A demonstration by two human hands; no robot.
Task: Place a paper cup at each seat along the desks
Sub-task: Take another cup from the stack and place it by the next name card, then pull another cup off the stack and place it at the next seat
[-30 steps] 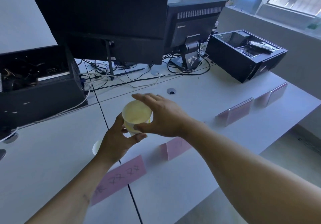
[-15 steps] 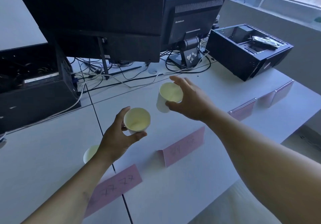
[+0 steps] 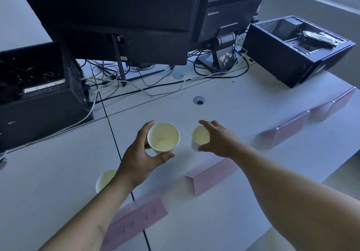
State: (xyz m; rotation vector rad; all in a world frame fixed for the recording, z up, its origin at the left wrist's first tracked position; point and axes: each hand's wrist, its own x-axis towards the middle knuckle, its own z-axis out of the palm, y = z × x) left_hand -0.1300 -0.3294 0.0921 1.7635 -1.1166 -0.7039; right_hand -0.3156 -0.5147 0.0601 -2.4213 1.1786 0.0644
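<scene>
An office: white desks (image 3: 243, 114) pushed together carry the backs of black monitors (image 3: 224, 13), tangled cables (image 3: 136, 87), open computer cases (image 3: 296, 48) (their insides exposed) and folded pink name cards (image 3: 210, 174) marking seats.

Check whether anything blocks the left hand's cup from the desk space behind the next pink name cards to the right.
Nothing visible does. The left hand holds the cup; the desk behind the name cards is bare.
</scene>
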